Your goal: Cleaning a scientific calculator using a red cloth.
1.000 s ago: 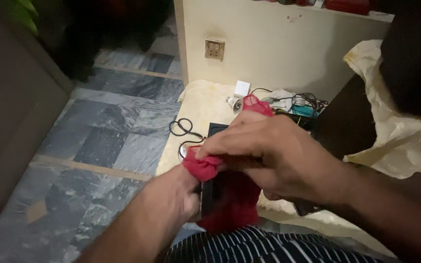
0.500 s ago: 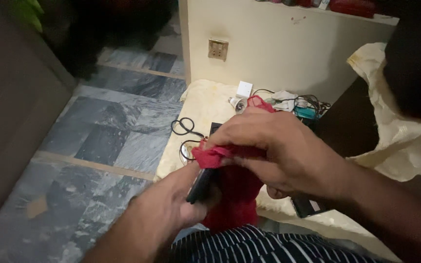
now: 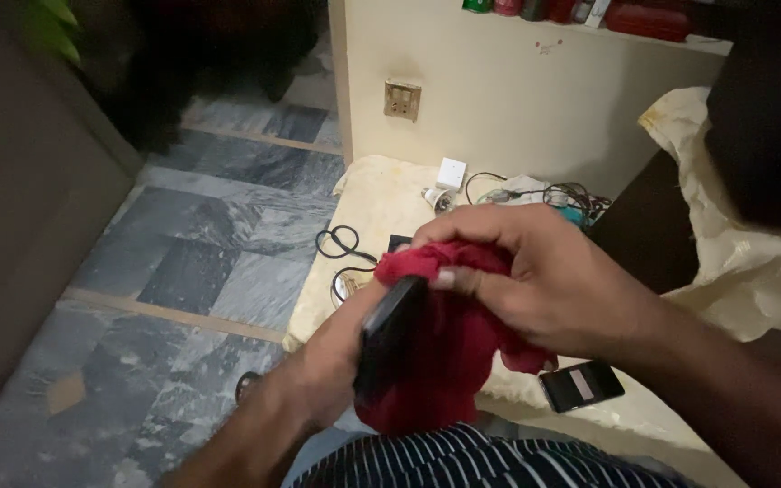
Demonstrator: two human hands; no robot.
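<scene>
A grey-blue stone tile floor [image 3: 201, 262] fills the left of the view, running up to a cream wall [image 3: 517, 99] that carries a brass-coloured wall socket [image 3: 402, 99]. I sit at the edge of a pale yellow mat [image 3: 381, 203], my striped garment [image 3: 463, 461] showing at the bottom. My right hand [image 3: 544, 280] is closed over a bunched red cloth [image 3: 449, 348], thumb and fingertips pinching the gathered top of it against the upper end of a dark phone [image 3: 389, 339]. My left hand [image 3: 336, 361] comes up from below and wraps the lower part of that phone, holding it tilted, its top leaning toward the right hand; the cloth hangs behind and below the phone, above my lap. A crumpled cream sheet [image 3: 734, 244] lies at the right. On the mat beyond my hands lie a pair of black-handled scissors [image 3: 341, 242], a tangle of cables [image 3: 544, 194] and a small white adapter [image 3: 451, 173]. A second dark phone [image 3: 582, 386] lies flat just below my right wrist.
</scene>
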